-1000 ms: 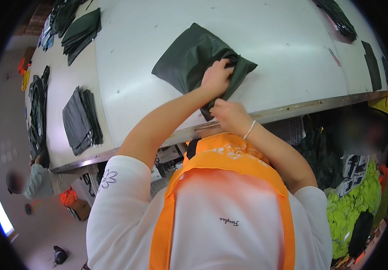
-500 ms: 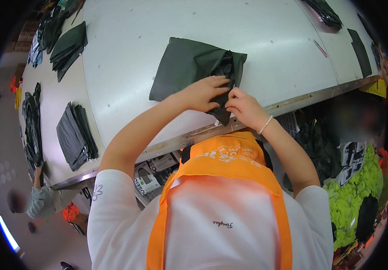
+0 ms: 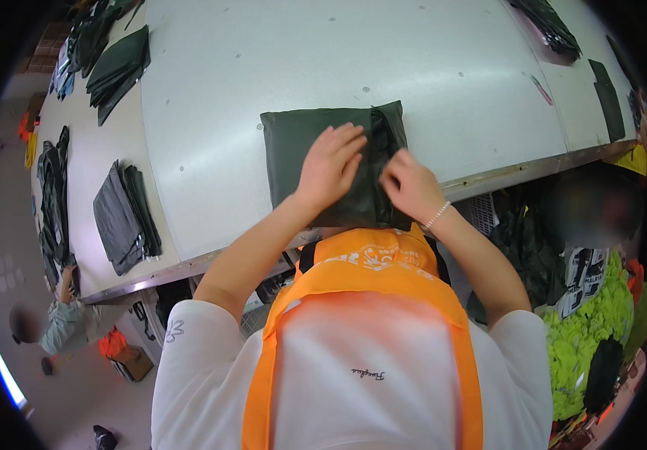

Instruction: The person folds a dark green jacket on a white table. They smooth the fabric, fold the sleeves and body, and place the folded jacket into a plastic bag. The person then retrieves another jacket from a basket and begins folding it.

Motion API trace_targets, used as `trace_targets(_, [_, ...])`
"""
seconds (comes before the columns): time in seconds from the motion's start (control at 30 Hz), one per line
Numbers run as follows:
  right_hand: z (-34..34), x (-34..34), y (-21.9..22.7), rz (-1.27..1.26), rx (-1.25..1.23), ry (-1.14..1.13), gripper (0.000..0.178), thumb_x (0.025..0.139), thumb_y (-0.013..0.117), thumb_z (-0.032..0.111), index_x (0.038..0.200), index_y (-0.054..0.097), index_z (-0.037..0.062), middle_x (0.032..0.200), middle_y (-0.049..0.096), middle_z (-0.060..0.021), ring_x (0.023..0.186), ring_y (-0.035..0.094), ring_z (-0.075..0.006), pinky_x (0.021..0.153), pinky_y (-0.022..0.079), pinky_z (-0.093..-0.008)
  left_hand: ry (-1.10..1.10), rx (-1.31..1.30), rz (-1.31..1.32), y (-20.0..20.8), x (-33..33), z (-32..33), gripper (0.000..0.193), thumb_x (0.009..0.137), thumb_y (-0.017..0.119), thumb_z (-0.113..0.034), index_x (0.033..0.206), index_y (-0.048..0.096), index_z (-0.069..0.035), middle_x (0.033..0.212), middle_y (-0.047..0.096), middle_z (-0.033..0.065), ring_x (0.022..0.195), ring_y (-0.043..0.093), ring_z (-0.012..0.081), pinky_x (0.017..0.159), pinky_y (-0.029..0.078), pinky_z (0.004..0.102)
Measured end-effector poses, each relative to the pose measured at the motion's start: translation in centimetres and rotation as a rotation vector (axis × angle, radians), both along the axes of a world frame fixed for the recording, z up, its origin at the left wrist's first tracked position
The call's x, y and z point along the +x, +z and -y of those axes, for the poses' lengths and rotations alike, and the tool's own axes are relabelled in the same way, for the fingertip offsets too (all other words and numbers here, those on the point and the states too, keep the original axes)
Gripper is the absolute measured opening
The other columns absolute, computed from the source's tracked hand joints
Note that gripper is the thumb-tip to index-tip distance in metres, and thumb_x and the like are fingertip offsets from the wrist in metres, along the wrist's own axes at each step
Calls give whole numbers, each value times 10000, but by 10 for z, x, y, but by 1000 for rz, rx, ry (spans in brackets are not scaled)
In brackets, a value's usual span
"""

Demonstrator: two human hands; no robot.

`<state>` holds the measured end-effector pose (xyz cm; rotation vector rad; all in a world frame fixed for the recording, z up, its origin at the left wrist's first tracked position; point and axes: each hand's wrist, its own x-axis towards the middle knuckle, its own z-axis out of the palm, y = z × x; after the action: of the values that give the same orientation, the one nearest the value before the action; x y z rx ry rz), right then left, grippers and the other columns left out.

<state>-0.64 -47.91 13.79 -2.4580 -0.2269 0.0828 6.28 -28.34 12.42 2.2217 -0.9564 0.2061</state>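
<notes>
A dark green folded fabric packet [image 3: 293, 155], smooth and roughly square, lies at the table's near edge in front of me. A gathered, darker flap runs down its right side. My left hand [image 3: 331, 166] rests on its middle, palm down with the fingers stretched out. Along the flap, my right hand [image 3: 412, 186] is closed, its thumb and fingers curled at the packet's edge. A beaded bracelet circles that wrist. The right fingertips are slightly blurred.
Dark folded stacks lie on the table [image 3: 211, 112] at left [image 3: 124, 217] and far left [image 3: 121, 69]. A red cutter [image 3: 541, 90] and dark pieces [image 3: 606, 101] lie at right. Bright yellow-green garments [image 3: 590, 345] are heaped below right. Another person [image 3: 68, 326] stands at the left.
The packet has turned straighter and come nearer to me, its open right side now folded flatter. My left hand has moved left onto its middle; my right hand has shifted slightly down.
</notes>
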Motion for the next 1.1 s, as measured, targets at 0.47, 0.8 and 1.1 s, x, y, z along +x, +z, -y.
trace_targets(0.47, [-20,77,-46,96,-262,-147,111,817,536,81,879,603,18,869,554,-140,781,608,-335,681,507,-426,-60,521,-33,-33,45,41,363,829,591,-298,1130,649,-103,1399,416,189,1345,319,314,1080,246,534])
trace_targets(0.8, [-30,90,-51,212,-47,-62,98,805,584,47,874,650,27,869,567,-108,826,581,-282,687,495,-373,83,576,-16,-48,60,13,729,877,515,-426,1438,263,-34,1465,320,173,1345,316,323,1090,251,499])
trace_targets(1.1, [-28,149,-45,-152,1,-118,190,894,504,89,1046,614,60,1033,608,-167,922,591,-356,810,485,-426,171,347,-288,-59,76,15,604,900,452,-315,1402,321,-3,1336,461,159,1255,417,303,1050,304,462])
